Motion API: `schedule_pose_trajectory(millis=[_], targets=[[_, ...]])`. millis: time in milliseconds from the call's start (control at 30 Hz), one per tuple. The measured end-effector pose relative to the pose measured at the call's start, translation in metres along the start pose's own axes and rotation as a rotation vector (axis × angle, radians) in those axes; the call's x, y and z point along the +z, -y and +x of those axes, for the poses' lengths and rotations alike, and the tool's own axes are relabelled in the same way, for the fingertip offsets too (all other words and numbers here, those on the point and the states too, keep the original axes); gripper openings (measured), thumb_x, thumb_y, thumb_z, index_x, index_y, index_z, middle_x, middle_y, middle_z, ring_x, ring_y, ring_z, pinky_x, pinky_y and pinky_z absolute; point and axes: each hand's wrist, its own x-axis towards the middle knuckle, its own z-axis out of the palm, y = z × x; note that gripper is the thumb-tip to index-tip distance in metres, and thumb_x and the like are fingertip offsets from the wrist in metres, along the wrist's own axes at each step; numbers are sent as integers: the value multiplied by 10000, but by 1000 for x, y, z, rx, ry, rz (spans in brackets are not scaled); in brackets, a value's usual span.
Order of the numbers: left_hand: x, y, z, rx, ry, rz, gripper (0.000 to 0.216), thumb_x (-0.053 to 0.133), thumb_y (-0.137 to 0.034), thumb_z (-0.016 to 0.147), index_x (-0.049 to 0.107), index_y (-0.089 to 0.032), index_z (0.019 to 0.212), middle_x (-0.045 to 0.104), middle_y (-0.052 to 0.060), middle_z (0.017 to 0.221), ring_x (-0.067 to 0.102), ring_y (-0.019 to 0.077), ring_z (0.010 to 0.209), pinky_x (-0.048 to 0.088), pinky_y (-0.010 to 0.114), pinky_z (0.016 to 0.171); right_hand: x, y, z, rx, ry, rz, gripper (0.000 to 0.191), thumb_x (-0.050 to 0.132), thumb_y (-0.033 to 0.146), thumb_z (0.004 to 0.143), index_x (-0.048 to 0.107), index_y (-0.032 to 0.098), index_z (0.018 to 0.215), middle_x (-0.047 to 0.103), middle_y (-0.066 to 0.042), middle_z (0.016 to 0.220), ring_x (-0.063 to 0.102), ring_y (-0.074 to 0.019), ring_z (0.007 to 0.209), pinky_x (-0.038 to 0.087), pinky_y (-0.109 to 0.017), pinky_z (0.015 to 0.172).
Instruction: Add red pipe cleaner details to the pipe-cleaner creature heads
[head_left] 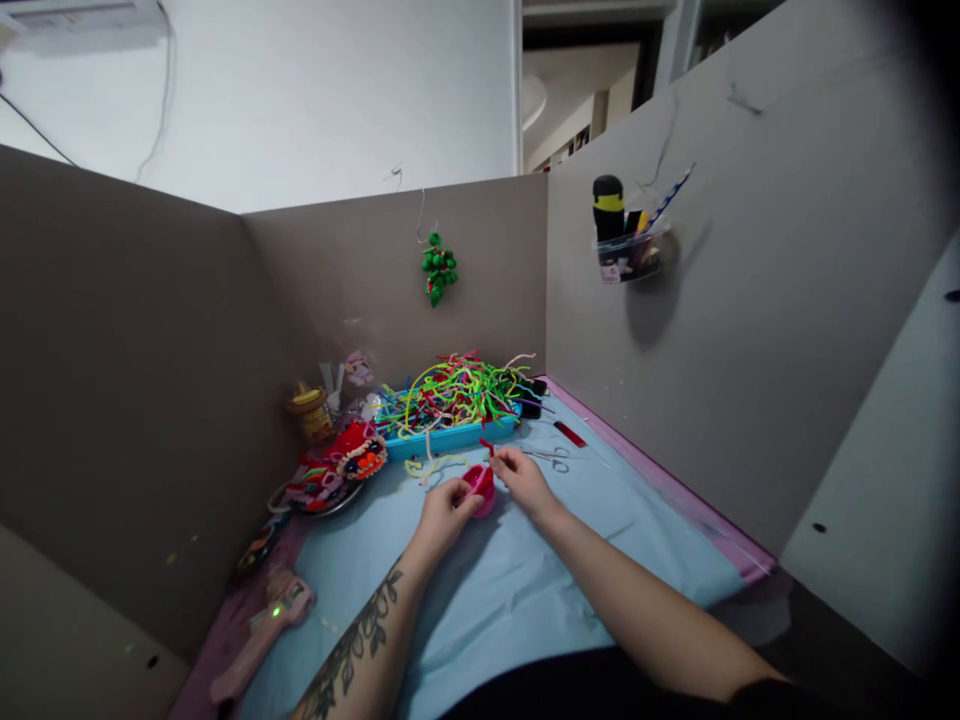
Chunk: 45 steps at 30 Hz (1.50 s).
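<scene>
My left hand (444, 510) grips a small pink cup-shaped piece (480, 487) over the light blue sheet (525, 590). My right hand (523, 480) pinches a thin red pipe cleaner (487, 446) right above that pink piece. Both hands meet near the middle of the sheet. Just behind them a blue tray (450, 438) holds a heap of coloured pipe cleaners (457, 390). A pale yellow pipe cleaner (431, 466) lies loose in front of the tray.
Scissors (553, 458) and a red stick (570, 434) lie right of the tray. A plate of finished colourful crafts (337, 470) sits left, a pink glue gun (266, 625) nearer left. Brown cardboard walls (150, 380) enclose the desk; a green ornament (438, 268) and a cup of tools (626, 250) hang on them.
</scene>
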Motion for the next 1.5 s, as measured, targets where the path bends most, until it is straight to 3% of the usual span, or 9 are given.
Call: schedule_pose_trajectory(millis=[300,500,633,767,933,1100,1200,1333,1500], targets=[[-11,6,4,-73,118,-274,317,674,-437,713,582,-135,683,540,-9,592,472,113,550,346,240,562,-6,3,1,-60,114,-162,100,563,278,746,581,189,705,518,-17,784,511,-181,784,399,-268,645],[-20,2,4,-102,211,-376,340,701,-441,702,554,-134,690,517,-22,602,433,89,550,318,223,560,-6,6,-1,-102,241,-87,168,566,350,793,544,199,723,481,-33,861,489,-191,864,415,-248,611],[-19,2,4,-109,213,-390,332,737,-396,663,530,-152,752,499,-46,598,425,82,540,313,212,549,-5,7,-3,-43,264,8,207,600,374,776,553,187,699,503,-52,973,511,-192,936,440,-260,678],[-17,1,3,-75,224,-326,310,742,-336,650,516,-165,776,488,-57,596,426,82,533,309,206,533,-4,8,-4,4,282,47,200,681,326,699,569,169,647,565,-38,915,545,-176,877,431,-267,730],[-16,-2,1,-42,225,-194,278,716,-319,654,502,-165,743,476,-52,606,420,87,536,307,213,529,-1,11,-8,136,406,47,194,675,298,700,550,163,637,539,27,612,472,-109,570,364,-221,535],[-17,-2,0,-22,218,-162,285,717,-335,641,495,-173,717,468,-50,614,425,99,554,311,219,537,2,12,-10,184,334,143,290,725,262,615,466,192,725,526,64,615,477,-99,556,349,-202,512],[-18,-4,0,-25,254,-195,296,725,-339,636,503,-172,736,482,-44,629,439,105,563,329,223,544,1,13,-11,219,369,214,329,709,225,614,435,203,795,532,76,632,500,-102,562,372,-209,536],[-20,-7,0,50,259,-168,253,716,-311,651,540,-159,751,545,-10,695,491,125,630,389,247,619,1,19,-14,136,377,159,258,643,172,661,424,205,794,529,68,663,492,-104,584,380,-225,575],[-18,-8,0,138,132,54,151,676,-286,698,595,-159,696,620,20,705,549,163,681,415,276,677,5,26,-19,-39,291,-92,182,573,123,679,442,208,773,517,51,704,477,-130,655,374,-241,625]])
